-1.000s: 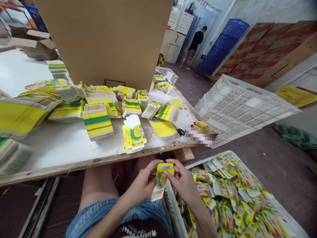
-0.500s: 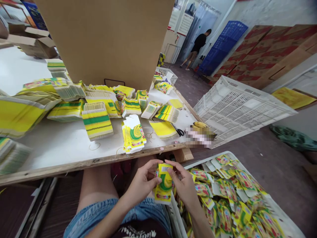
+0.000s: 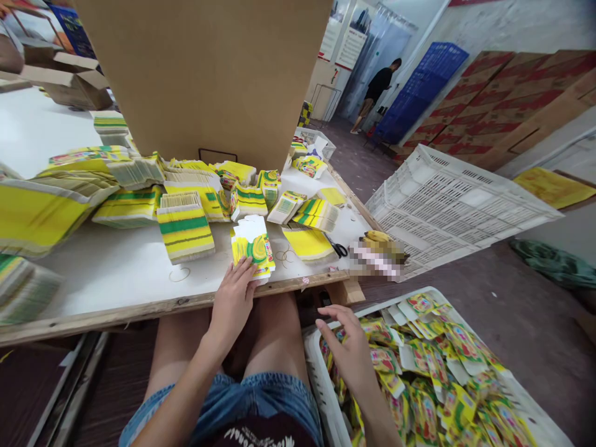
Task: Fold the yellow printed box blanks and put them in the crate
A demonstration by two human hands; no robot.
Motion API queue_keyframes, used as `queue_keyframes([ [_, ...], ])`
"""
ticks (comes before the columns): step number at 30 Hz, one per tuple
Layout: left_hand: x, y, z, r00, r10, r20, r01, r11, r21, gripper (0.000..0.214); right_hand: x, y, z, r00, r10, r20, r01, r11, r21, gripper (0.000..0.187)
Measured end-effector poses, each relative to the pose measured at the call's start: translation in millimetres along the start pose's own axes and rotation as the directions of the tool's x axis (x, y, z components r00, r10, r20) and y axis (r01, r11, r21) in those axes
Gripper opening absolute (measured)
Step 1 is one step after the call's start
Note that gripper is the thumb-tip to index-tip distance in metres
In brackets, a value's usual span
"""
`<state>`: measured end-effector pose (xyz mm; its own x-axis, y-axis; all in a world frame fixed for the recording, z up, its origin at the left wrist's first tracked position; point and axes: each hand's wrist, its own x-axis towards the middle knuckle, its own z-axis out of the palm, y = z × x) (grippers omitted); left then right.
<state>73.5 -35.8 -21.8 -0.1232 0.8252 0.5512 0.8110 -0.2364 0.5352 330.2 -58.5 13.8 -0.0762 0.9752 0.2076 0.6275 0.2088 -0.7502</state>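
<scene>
Handily, it seems, the loose cartons (image 3: pixel 254 243) lie at the near edge of the surface (image 3: pixel 125 264), where the left hand (image 3: pixel 233 302) rests its fingers together on them, grip unclear, while the right hand (image 3: pixel 352 349), fingers apart, hangs by the crate's (image 3: pixel 318 375) left side.

Yellow-green printed cartons (image 3: pixel 259 243), seemingly flat, lie unevenly stacked at the white table's edge (image 3: pixel 288 285).

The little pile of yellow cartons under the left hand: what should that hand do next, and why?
I'd say the left hand should gently pick one flat carton off the pile. Its fingers rest on the pile's near edge, and the right hand is open with nothing in it, so it seems free to help.
</scene>
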Motion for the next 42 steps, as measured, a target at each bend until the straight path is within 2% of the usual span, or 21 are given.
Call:
queue_keyframes([
  [2, -2.9, -1.9, -1.7, 0.999, 0.031, -0.044, -0.033, 0.999, -0.025, 0.026, -2.6, -9.8, 11.2, 0.995, 0.072, 0.068, -0.079, 0.990, 0.114, 0.024],
  [5, -13.1, 12.8, -7.7, 0.978, 0.103, -0.180, -0.127, 0.984, -0.126, 0.032, -3.9, -24.2, 24.0, 0.971, 0.185, 0.151, -0.227, 0.913, 0.339, 0.034],
  [7, -22.1, 28.5, -9.9, 0.953, 0.217, -0.210, -0.265, 0.934, -0.241, 0.042, -2.5, -29.4, 29.2, 0.955, 0.244, 0.170, -0.298, 0.786, 0.542, 0.041],
  [9, -30.6, 43.6, -8.7, 0.919, 0.357, -0.167, -0.394, 0.836, -0.381, 0.049, -0.1, -30.4, 31.5, 0.936, 0.320, 0.145, -0.325, 0.632, 0.704, 0.039],
  [11, -37.0, 55.5, -5.6, 0.892, 0.442, -0.089, -0.420, 0.742, -0.522, 0.052, 1.9, -28.5, 30.9, 0.910, 0.400, 0.109, -0.328, 0.534, 0.779, 0.035],
  [13, -40.2, 63.9, -2.7, 0.922, 0.388, -0.005, -0.297, 0.697, -0.653, 0.052, 1.7, -25.6, 28.7, 0.894, 0.439, 0.087, -0.331, 0.516, 0.790, 0.032],
  [15, -40.4, 69.3, -0.9, 0.983, 0.166, 0.084, -0.037, 0.619, -0.785, 0.054, -1.2, -23.6, 27.4, 0.896, 0.432, 0.100, -0.341, 0.526, 0.779, 0.034],
  [16, -39.6, 71.0, -0.4, 0.989, 0.028, 0.148, 0.112, 0.520, -0.847, 0.056, -3.3, -23.2, 27.9, 0.899, 0.419, 0.123, -0.350, 0.523, 0.777, 0.036],
  [17, -38.4, 72.1, -0.1, 0.969, -0.083, 0.231, 0.245, 0.380, -0.892, 0.057, -5.7, -23.3, 29.2, 0.903, 0.402, 0.154, -0.361, 0.513, 0.779, 0.038],
  [18, -37.0, 72.8, 0.2, 0.933, -0.146, 0.328, 0.354, 0.222, -0.908, 0.057, -8.0, -23.7, 31.2, 0.906, 0.379, 0.187, -0.372, 0.502, 0.781, 0.039],
  [20, -34.4, 73.2, 0.2, 0.851, -0.125, 0.510, 0.508, -0.043, -0.860, 0.054, -11.7, -25.0, 36.1, 0.911, 0.336, 0.241, -0.387, 0.487, 0.783, 0.037],
  [21, -33.6, 73.2, -0.1, 0.817, -0.083, 0.571, 0.561, -0.113, -0.820, 0.053, -12.8, -25.7, 38.4, 0.913, 0.321, 0.252, -0.389, 0.494, 0.778, 0.035],
  [22, -33.2, 73.2, -0.4, 0.793, -0.050, 0.607, 0.596, -0.142, -0.791, 0.052, -13.5, -26.2, 40.0, 0.916, 0.311, 0.252, -0.385, 0.513, 0.768, 0.033],
  [24, -33.3, 73.9, -1.1, 0.785, -0.031, 0.619, 0.612, -0.125, -0.781, 0.052, -13.8, -26.5, 41.1, 0.925, 0.298, 0.237, -0.371, 0.561, 0.740, 0.031],
  [26, -34.0, 75.6, -1.0, 0.805, -0.052, 0.591, 0.587, -0.076, -0.806, 0.050, -13.6, -25.9, 39.5, 0.929, 0.290, 0.230, -0.364, 0.600, 0.713, 0.029],
  [29, -35.2, 78.7, 0.7, 0.821, -0.074, 0.566, 0.563, -0.056, -0.825, 0.049, -13.8, -24.7, 35.5, 0.926, 0.288, 0.243, -0.373, 0.610, 0.700, 0.031],
  [33, -36.6, 80.8, 2.8, 0.823, -0.088, 0.562, 0.559, -0.057, -0.827, 0.049, -14.0, -24.0, 32.2, 0.923, 0.292, 0.251, -0.382, 0.616, 0.689, 0.035],
  [38, -36.9, 81.8, 5.8, 0.770, -0.193, 0.608, 0.609, -0.060, -0.791, 0.043, -13.7, -25.5, 31.1, 0.916, 0.290, 0.276, -0.400, 0.624, 0.671, 0.033],
  [40, -36.3, 82.6, 8.1, 0.750, -0.236, 0.618, 0.629, -0.036, -0.777, 0.043, -14.5, -26.2, 32.5, 0.912, 0.300, 0.281, -0.411, 0.641, 0.649, 0.031],
  [42, -35.5, 83.6, 9.6, 0.754, -0.261, 0.603, 0.628, 0.018, -0.778, 0.041, -15.5, -26.5, 34.9, 0.914, 0.328, 0.241, -0.404, 0.671, 0.621, 0.030],
])
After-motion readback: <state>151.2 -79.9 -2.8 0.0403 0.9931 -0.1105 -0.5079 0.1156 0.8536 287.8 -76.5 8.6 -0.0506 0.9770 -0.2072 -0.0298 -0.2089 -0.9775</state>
